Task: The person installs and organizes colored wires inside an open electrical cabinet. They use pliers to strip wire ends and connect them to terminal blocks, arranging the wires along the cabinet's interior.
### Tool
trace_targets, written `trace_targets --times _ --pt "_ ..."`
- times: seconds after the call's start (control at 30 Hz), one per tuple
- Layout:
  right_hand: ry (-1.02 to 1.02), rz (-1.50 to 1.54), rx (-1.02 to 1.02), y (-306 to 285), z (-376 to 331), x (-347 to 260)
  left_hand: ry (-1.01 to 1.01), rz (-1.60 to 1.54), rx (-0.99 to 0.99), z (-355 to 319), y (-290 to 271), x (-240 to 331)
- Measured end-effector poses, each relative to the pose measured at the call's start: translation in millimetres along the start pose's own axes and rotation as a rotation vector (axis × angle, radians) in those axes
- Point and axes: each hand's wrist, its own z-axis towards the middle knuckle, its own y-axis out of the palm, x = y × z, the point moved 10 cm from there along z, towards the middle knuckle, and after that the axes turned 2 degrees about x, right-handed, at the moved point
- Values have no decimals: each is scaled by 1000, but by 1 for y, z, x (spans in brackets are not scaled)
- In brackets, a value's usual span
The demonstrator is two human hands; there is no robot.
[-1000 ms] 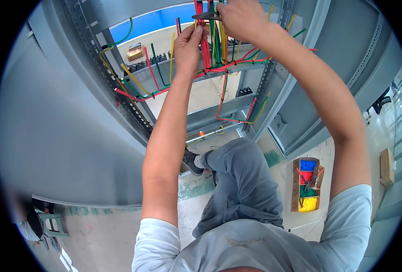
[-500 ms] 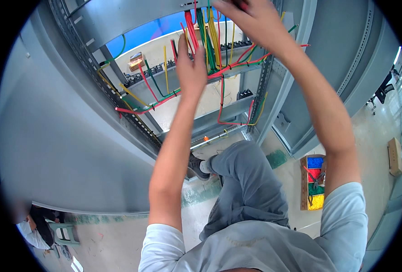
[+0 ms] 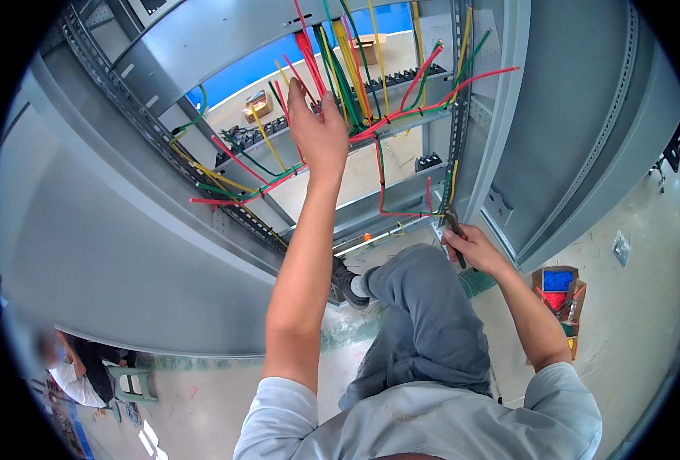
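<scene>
My left hand is raised among the wires of an open grey metal cabinet. Its fingers point upward, with the thumb apart from them, and nothing shows in its grip. Just beyond it hang bundles of red wires, green wires and yellow wires. Lower down by the right upright, my right hand is closed around a dark hand tool that looks like pliers. The tool's upper end is close to the foot of the slotted post. A red and green harness, tied at intervals, runs across the frame.
Loose wire ends stick out at both sides of the cabinet. An open door stands at the right, and a grey panel fills the left. A compartmented box with coloured small parts sits on the floor. Another person is near a green stool.
My right hand has come down from the top crossbar to the lower right of the frame, holding the tool. My left hand stays up by the wires. The view has shifted slightly.
</scene>
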Motion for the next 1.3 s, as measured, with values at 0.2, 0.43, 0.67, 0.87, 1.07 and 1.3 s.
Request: trace_targets --times 0.2,0.43,0.67,0.87,1.07,1.3 --pt "0 6 21 -6 -5 18 -155 -14 -69 17 19 -19" --pt "-109 -356 105 -13 2 -12 -396 -239 -285 42 46 -54" --pt "-336 -602 83 3 16 -156 -563 -417 -401 36 62 -70" --pt "-412 -683 112 14 40 -246 -511 -514 -493 32 66 -56" --pt "-676 -964 263 31 45 -323 -577 -882 -466 23 60 -52" --pt "-922 -1281 539 68 61 -414 -550 -1052 -436 21 60 -60"
